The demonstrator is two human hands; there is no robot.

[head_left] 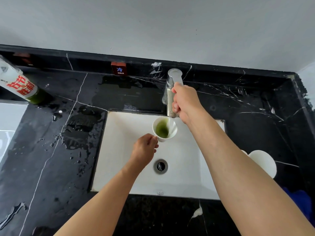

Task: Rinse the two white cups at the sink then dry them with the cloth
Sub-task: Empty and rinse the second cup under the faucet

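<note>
The left hand [144, 149] pinches the handle of a white cup [164, 128] and holds it over the white sink [119, 150], straight under the spout of the chrome tap [172, 92]; a thin stream of water falls from the spout into the cup, where a green liquid sits in the bottom. The right hand [185, 101] is closed around the tap body — fingers wrapped over its front, just above the spout. The drain [160, 166] lies in the sink bowl below the cup, nearer the person. The second white cup [263, 161] stands on the black marble surface [51, 150] to the right of the sink, partly hidden behind the right forearm; a blue cloth [301, 203] lies on the same side, nearer than that cup. Left of the sink the surface is wet with puddles and drops; a bottle [20, 84] with red characters stands at the far left corner — and a small "COLD" sign [119, 68] sits on the ledge behind the sink.
</note>
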